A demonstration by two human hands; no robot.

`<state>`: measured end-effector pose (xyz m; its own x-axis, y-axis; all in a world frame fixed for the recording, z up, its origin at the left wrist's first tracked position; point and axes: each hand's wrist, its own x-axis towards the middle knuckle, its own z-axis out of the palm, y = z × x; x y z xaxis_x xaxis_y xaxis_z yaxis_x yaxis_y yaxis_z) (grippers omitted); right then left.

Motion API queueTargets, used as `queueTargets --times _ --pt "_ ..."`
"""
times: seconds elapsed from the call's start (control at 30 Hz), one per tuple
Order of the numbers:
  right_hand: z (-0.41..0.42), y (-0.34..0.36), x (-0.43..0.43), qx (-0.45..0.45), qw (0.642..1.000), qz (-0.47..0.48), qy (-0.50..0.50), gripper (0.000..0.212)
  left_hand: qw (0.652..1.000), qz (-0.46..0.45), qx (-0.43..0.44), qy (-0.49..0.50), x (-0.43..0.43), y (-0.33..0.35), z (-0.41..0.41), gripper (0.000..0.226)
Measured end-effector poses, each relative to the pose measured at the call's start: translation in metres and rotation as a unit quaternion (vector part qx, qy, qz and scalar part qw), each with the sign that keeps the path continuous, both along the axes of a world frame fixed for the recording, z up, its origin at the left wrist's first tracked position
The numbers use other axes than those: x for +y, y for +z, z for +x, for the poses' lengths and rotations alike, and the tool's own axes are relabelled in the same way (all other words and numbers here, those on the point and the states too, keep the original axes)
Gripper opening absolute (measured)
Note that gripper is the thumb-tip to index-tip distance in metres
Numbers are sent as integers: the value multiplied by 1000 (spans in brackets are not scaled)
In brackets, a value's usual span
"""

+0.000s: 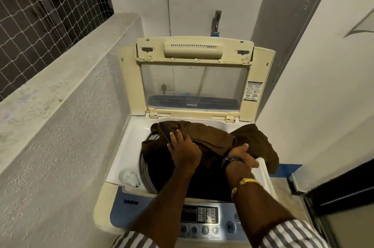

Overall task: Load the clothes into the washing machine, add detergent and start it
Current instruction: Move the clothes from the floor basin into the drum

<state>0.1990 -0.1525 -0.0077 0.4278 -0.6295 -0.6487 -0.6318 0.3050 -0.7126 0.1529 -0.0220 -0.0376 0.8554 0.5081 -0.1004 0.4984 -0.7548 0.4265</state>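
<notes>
Netted window [40, 5] at far left, above a grey rough-plastered ledge [60, 61].

Cream and blue top-loading washing machine [121, 156] stands between the ledge and a white wall. Its clear-panelled hinged lid [194, 86] is raised upright at the back, with a metal tap [216, 22] on the wall behind it. A greyish residue patch [129, 177] lies on the white top deck, just left of the round drum opening [145, 171].

Container contents: a crumpled dark brown garment [212, 136] lies across the mouth of the drum, partly sunk in, with one end draped over the right rim and hanging outside. The interior below it is dark; further contents cannot be told.

Left hand [184, 152] rests on the garment's left half, fingers [172, 136] curled into a fold and clamped on the fabric. Right hand [240, 158], with a black wristband [232, 159] and a gold bangle [245, 182], lies on the garment at the right rim; thumb rests on the cloth, but whether its fingers [255, 163] clamp it cannot be told.

Button control panel [202, 215] runs along the machine's near edge. Blue strip [289, 166] on the floor at right.
</notes>
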Motion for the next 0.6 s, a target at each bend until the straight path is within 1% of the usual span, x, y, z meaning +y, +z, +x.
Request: queueTargets --times 0.07,0.1,0.17,0.2,0.27,0.33,0.43,0.5,0.57,0.6 --pt "6 -9 -8 6 998 -30 48 60 1000 -9 -1 -4 3 -1 1 50" --pt "9 -12 -12 -11 997 -21 77 53 1000 -13 -1 -7 4 -1 1 50" --pt "12 -14 -18 -12 991 -33 133 44 1000 -23 -4 -12 7 -2 2 48" --pt "11 -13 -18 -16 988 -59 144 43 999 -30 -6 -13 8 -2 3 47" --pt "8 -7 -13 -11 985 -107 134 47 999 -45 -7 -15 12 -3 5 45" --pt "3 0 -5 -23 982 -127 136 48 998 -52 -2 -20 14 -4 7 45" --pt "2 2 9 -31 969 -198 147 37 998 -42 3 -36 18 -6 7 45" --pt "0 1 23 -89 954 -238 159 31 999 -35 0 -41 23 -9 6 44" --pt "-5 -3 39 -186 937 -230 185 27 999 -34 1 -40 29 -11 6 43" --pt "-9 -4 45 -232 925 -226 200 30 998 -38 4 -41 32 -12 6 42"
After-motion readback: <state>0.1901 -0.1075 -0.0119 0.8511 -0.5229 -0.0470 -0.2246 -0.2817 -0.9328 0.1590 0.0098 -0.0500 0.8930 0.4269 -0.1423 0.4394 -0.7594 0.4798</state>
